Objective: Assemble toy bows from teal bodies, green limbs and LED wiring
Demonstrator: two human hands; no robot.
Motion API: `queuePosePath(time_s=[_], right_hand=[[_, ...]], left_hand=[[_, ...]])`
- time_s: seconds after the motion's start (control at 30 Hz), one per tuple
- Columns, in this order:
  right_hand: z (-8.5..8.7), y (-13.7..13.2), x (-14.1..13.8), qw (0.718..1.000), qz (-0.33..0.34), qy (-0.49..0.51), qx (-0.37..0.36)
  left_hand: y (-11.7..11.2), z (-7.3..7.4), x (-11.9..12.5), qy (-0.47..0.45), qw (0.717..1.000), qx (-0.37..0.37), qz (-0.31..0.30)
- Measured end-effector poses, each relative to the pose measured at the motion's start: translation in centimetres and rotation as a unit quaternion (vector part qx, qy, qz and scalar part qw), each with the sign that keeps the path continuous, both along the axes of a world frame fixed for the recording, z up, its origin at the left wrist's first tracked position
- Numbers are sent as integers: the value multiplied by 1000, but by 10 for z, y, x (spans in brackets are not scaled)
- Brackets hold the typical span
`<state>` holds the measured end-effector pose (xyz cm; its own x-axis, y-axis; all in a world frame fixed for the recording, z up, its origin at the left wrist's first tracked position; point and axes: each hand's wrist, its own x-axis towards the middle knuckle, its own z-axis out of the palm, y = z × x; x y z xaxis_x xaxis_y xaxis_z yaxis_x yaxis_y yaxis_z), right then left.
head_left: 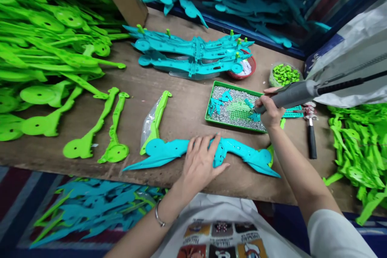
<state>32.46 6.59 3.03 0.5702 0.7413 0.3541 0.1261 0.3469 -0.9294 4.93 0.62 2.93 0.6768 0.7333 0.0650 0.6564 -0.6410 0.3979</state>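
Observation:
My left hand lies flat, fingers spread, on a long winged blue plastic part near the table's front edge. Green plastic arms, one with a clear piece beside it, stick out from under its ends. My right hand is wrapped round a grey powered screwdriver, whose tip points down over the right side of a green tray. Small silver screws and little blue plastic pieces lie in the tray. Whether the tip touches a screw cannot be made out.
Green plastic arms are piled at left, more at right. Behind lie stacked blue parts, a red basket and a tub of green pegs. A black-handled hammer-like tool lies right of the tray.

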Motion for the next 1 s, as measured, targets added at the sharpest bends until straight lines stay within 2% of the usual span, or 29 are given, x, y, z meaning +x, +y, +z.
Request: queuePosePath(time_s=[0.23, 0.3, 0.4, 0.5, 0.6, 0.7, 0.77, 0.87, 1.0], right_hand=[[-2, 5, 0, 1000, 25, 5, 4], [3, 6, -2, 1000, 20, -4, 6], [20, -2, -7, 1000, 5, -14, 17], [44, -29, -16, 1000, 10, -10, 15], [59, -70, -27, 998, 58, 3, 13], [57, -107, -39, 994, 106, 32, -12], [51, -123, -44, 992, 112, 44, -29], [47, -135, -45, 993, 106, 34, -36], [55, -142, -36, 998, 64, 22, -13]], left_hand=[[-12, 8, 8, -2, 999, 34, 10], [-18, 10, 17, -12, 999, 44, 9], [-26, 10, 35, -31, 998, 58, -5], [-30, 3, 52, -31, 998, 55, -27], [-30, -7, 61, -22, 998, 41, -38], [-29, -15, 62, -33, 998, 39, -43], [-28, -18, 61, -42, 997, 45, -40], [-28, -19, 61, -43, 997, 46, -37], [-28, -18, 61, -46, 997, 44, -43]])
